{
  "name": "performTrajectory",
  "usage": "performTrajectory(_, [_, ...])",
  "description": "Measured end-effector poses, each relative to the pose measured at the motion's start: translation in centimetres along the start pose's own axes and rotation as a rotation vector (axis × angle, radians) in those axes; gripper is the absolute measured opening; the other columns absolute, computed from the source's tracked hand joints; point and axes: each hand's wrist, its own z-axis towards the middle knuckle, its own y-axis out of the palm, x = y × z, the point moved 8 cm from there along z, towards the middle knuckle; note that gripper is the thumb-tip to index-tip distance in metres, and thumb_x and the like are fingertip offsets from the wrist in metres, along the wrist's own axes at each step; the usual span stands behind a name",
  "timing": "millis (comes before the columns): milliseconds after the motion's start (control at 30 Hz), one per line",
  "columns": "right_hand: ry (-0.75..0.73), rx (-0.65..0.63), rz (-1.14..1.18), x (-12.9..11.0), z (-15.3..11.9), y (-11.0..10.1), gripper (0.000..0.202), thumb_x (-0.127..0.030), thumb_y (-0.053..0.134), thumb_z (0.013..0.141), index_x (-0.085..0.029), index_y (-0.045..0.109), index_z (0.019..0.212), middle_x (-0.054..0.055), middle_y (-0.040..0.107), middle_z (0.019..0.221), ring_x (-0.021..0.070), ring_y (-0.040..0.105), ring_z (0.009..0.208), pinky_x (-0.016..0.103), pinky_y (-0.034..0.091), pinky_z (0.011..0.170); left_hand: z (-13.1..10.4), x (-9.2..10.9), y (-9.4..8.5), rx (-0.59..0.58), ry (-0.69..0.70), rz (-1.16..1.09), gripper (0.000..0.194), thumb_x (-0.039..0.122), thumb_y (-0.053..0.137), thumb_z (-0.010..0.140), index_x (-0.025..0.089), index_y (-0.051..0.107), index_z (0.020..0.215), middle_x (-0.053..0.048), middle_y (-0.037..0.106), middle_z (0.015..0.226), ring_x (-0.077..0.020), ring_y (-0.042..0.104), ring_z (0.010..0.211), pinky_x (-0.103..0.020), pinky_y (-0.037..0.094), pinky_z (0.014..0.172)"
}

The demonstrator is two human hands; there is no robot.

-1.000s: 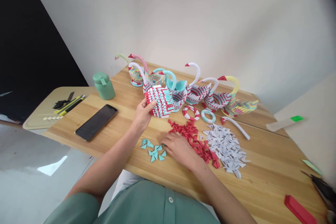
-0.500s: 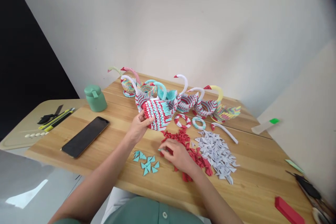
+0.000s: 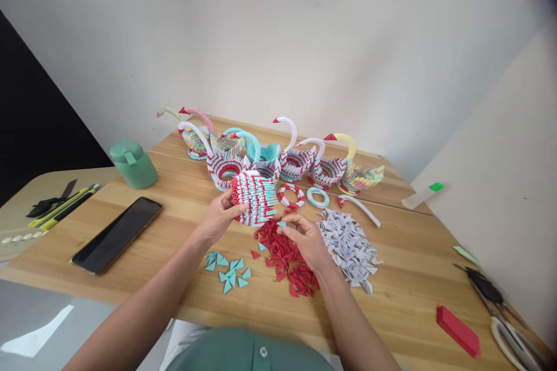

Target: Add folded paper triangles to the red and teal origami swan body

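My left hand (image 3: 221, 215) grips the left side of a round body of folded paper (image 3: 255, 198) in red, white and turquoise, raised above the table. Just right of its lower edge, my right hand (image 3: 304, 237) pinches a small turquoise paper piece (image 3: 281, 224) between thumb and finger, apart from the body. Red folded triangles (image 3: 285, 252) lie in a pile below my right hand. Turquoise triangles (image 3: 232, 273) are scattered nearer my body, and a heap of white triangles (image 3: 350, 246) lies to the right.
Finished paper swans (image 3: 298, 163) stand along the back. In front of them lie two paper rings (image 3: 318, 197) and a white neck piece (image 3: 363, 211). A phone (image 3: 117, 236) and green cup (image 3: 134, 166) are left; a red box (image 3: 458, 330) and scissors (image 3: 507, 333) sit right.
My right hand has moved up toward the paper body with the turquoise piece. The body is turned somewhat in my left hand. The whole view has shifted slightly.
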Motion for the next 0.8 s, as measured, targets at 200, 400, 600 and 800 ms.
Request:
performTrajectory(200, [-0.178, 0.168, -0.186, -1.6, -0.6, -1.4, 0.027, -0.029, 0.074, 0.076, -0.023, 0.068, 0.101, 0.003, 0.07, 0.09, 0.0174, 0.066, 0.082, 0.033, 0.054, 0.08, 0.0, -0.5, -0.1, -0.002, -0.026, 0.012, 0.047, 0.026, 0.082, 0.067, 0.018, 0.067, 0.11, -0.007, 0.074, 0.102, -0.0219, 0.069, 0.09, -0.032, 0.053, 0.081])
performTrajectory(400, [-0.398, 0.172, -0.561, -4.5, -1.8, -0.6, 0.02, -0.022, 0.063, 0.085, -0.024, 0.068, 0.105, 0.005, 0.071, 0.094, 0.0191, 0.066, 0.084, 0.035, 0.052, 0.084, 0.0, -0.8, -0.2, 0.029, -0.061, 0.036, 0.043, 0.026, 0.083, 0.066, 0.016, 0.068, 0.105, -0.008, 0.075, 0.099, -0.0249, 0.069, 0.089, -0.033, 0.054, 0.077])
performTrajectory(600, [-0.501, 0.138, -0.665, -5.4, -2.2, 0.3, 0.024, -0.018, 0.06, 0.088, -0.025, 0.065, 0.111, 0.005, 0.071, 0.095, 0.0188, 0.067, 0.086, 0.034, 0.053, 0.083, 0.0, -1.0, 0.0, 0.012, -0.071, 0.02, 0.043, 0.027, 0.082, 0.067, 0.017, 0.068, 0.106, -0.009, 0.075, 0.1, -0.0269, 0.07, 0.091, -0.037, 0.056, 0.079])
performTrajectory(800, [-0.6, 0.137, -0.734, -5.9, -2.7, 0.8, 0.029, -0.017, 0.058, 0.09, -0.026, 0.062, 0.118, 0.006, 0.072, 0.101, 0.0194, 0.067, 0.093, 0.035, 0.052, 0.087, 0.1, -1.2, -0.1, 0.021, -0.081, 0.012, 0.045, 0.028, 0.082, 0.066, 0.018, 0.069, 0.108, -0.009, 0.075, 0.103, -0.0285, 0.069, 0.096, -0.039, 0.056, 0.083])
